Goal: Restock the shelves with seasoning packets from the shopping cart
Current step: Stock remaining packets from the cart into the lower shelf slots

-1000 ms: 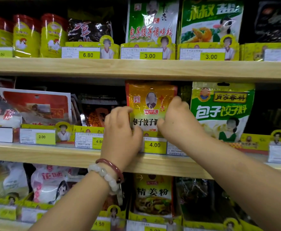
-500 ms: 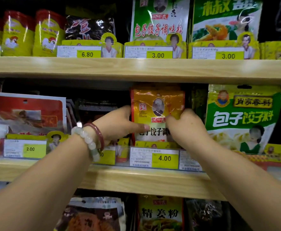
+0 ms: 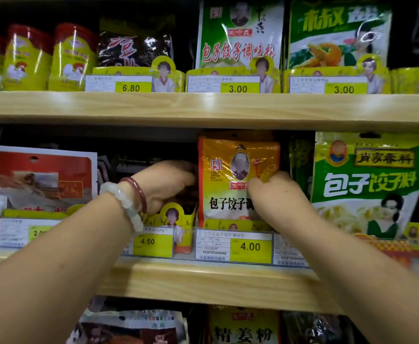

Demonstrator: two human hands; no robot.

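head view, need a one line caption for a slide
Both hands, left hand and right hand, set an orange seasoning packet upright on the middle shelf.

Orange seasoning packet (image 3: 230,184) upright on middle shelf (image 3: 203,276)

Orange packet (image 3: 237,180) stands on middle shelf (image 3: 203,281), between both hands (image 3: 275,194).

You face pale wood-grain shelving: upper shelf (image 3: 203,108) and middle shelf (image 3: 203,281), both front edges catching soft glare from overhead light. Yellow price tags (image 3: 250,247) line the edges in clear holders. Behind the stock, the shelf recesses (image 3: 42,135) fall dark.
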